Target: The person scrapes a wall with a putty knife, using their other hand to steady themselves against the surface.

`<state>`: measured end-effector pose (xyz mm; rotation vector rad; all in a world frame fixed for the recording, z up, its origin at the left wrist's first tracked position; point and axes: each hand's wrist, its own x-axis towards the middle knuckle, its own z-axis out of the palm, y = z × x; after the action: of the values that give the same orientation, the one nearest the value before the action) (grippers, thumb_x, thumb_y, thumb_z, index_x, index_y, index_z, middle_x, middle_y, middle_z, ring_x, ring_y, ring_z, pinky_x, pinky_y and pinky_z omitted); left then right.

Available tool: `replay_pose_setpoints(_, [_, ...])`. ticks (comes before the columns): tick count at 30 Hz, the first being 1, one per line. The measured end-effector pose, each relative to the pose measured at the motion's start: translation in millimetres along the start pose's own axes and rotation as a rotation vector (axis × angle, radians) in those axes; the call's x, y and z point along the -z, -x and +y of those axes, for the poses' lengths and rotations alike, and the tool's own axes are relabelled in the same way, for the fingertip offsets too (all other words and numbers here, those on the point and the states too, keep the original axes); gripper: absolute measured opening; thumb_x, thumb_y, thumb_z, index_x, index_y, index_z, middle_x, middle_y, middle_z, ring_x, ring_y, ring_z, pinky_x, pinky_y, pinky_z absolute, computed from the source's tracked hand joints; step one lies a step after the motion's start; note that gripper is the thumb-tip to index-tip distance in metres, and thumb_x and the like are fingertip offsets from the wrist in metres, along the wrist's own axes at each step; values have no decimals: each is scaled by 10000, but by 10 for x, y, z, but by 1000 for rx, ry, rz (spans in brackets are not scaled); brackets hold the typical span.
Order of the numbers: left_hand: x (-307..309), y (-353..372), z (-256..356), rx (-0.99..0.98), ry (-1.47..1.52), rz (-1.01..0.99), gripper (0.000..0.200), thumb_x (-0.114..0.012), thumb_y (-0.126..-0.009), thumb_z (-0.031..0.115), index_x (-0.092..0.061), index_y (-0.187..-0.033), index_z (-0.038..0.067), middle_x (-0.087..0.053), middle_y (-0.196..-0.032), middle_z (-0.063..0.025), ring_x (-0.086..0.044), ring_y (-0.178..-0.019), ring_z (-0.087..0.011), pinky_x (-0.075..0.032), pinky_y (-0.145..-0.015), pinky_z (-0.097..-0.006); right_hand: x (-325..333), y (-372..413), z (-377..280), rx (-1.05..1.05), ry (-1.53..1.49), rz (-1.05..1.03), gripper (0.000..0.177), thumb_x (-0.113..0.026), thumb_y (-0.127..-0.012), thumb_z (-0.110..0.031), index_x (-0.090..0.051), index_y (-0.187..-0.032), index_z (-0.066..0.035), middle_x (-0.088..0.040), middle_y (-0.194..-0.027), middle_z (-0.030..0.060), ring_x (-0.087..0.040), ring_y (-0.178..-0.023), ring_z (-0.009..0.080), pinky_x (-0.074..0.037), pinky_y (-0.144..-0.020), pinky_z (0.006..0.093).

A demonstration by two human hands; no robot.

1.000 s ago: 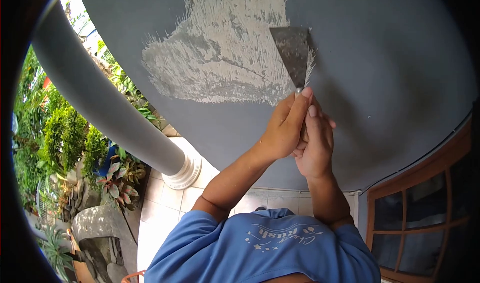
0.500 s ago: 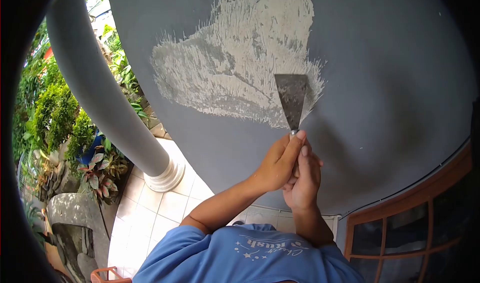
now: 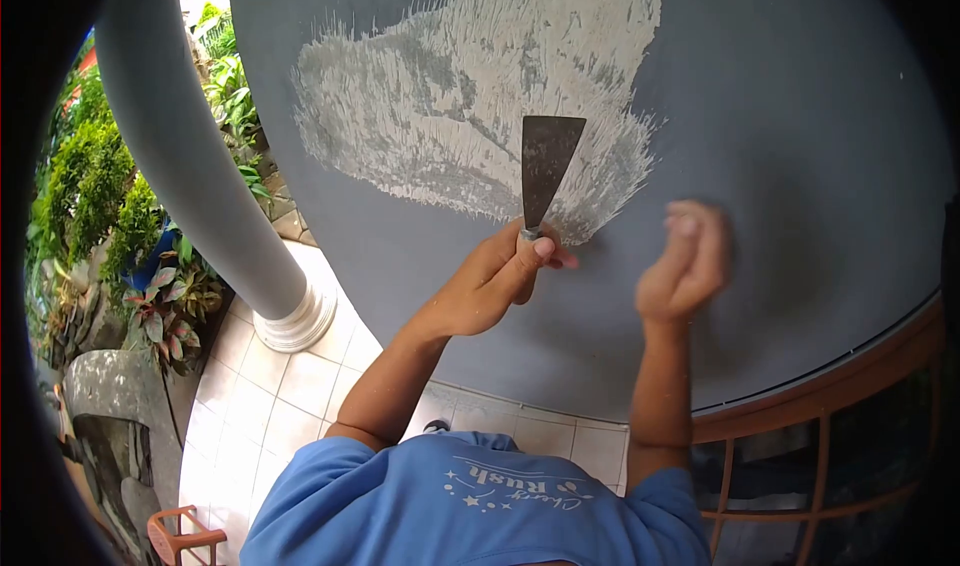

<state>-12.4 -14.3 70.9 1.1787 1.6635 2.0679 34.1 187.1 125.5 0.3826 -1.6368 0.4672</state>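
Observation:
My left hand (image 3: 505,274) grips the handle of a metal scraper (image 3: 549,161), its wide blade pointing up in front of the wall. Whether the blade touches the surface I cannot tell. Behind it, a large rough patch (image 3: 400,116) of pale, scraped wall stands out against the grey paint (image 3: 790,86). My right hand (image 3: 688,261) is raised to the right of the scraper, apart from it. Its fingers are curled and slightly blurred; whether something small is inside them is hidden.
A round grey column (image 3: 200,166) with a white base (image 3: 295,321) rises at the left, beside plants and rocks. An orange-brown stool (image 3: 187,538) stands on the tiled floor (image 3: 300,378) at lower left. A wood-framed window (image 3: 815,446) is at lower right.
My right hand has let go of the scraper's handle and moved off to the right. My left hand, still gripping the scraper, has shifted left and slightly up.

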Motion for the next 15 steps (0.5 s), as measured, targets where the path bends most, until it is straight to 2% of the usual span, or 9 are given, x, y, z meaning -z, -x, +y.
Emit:
replay_pose_setpoints(1, [-27, 10, 58, 22, 20, 2, 357, -387, -1021, 379, -511, -957, 51, -548, -718, -40, -486, -669, -86, -429, -659, -240, 59, -256, 70, 81, 81, 93, 146, -487, -917, -60, -595, -880, 32, -574, -757, 105, -532, -608, 228, -405, -523, 333])
replay_pose_setpoints(2, [-52, 22, 76, 45, 40, 4, 338, -403, -1018, 373, -493, -909, 67, -520, -676, -25, -467, -623, -78, -419, -607, -228, 143, -497, 151, 192, 206, 137, 135, -527, -911, -90, -608, -915, 18, -598, -863, 109, -563, -716, 241, -444, -600, 345])
replay_pose_setpoints(4, [-105, 45, 39, 80, 166, -13, 305, -420, -1016, 364, -436, -868, 99, -459, -656, 4, -405, -553, -62, -346, -506, -212, 200, -958, 264, 444, 547, 185, 239, -549, -923, -201, -606, -1060, -14, -585, -1063, 145, -574, -964, 278, -467, -778, 379])
replay_pose_setpoints(5, [-126, 38, 20, 98, 230, -24, 298, -429, -1015, 360, -408, -847, 115, -428, -645, 19, -374, -518, -55, -309, -455, -204, 158, -1118, 353, 493, 584, 180, 356, -532, -930, -297, -563, -1175, -41, -532, -1198, 162, -502, -1117, 310, -420, -891, 431])
replay_pose_setpoints(6, [-134, 19, 19, 119, 269, -26, 271, -428, -1016, 357, -409, -906, 110, -411, -649, 26, -366, -514, -51, -304, -448, -205, 115, -1216, 426, 543, 622, 173, 479, -516, -937, -393, -521, -1289, -67, -478, -1333, 179, -430, -1270, 343, -373, -1005, 483])
replay_pose_setpoints(8, [-149, -15, 50, 163, 348, -26, 250, -426, -1019, 351, -411, -1023, 101, -377, -658, 42, -348, -506, -45, -294, -433, -208, 35, -1198, 520, 498, 655, 49, 580, -457, -937, -491, -435, -1388, -126, -388, -1436, 158, -336, -1347, 370, -298, -1055, 544])
replay_pose_setpoints(12, [-334, -30, 117, 140, 387, 51, 281, -400, -1024, 378, -393, -904, 123, -305, -657, 42, -302, -491, -40, -223, -402, -196, -8, -1079, 569, 449, 692, -51, 665, -379, -930, -597, -338, -1474, -217, -265, -1541, 119, -243, -1406, 395, -207, -1098, 603])
replay_pose_setpoints(15, [-427, -176, 98, 72, 397, 111, 298, -383, -1027, 385, -392, -890, 121, -311, -658, 39, -292, -484, -42, -221, -400, -199, -38, -944, 543, 396, 699, -39, 643, -381, -931, -593, -351, -1468, -241, -279, -1532, 125, -258, -1398, 396, -217, -1090, 607])
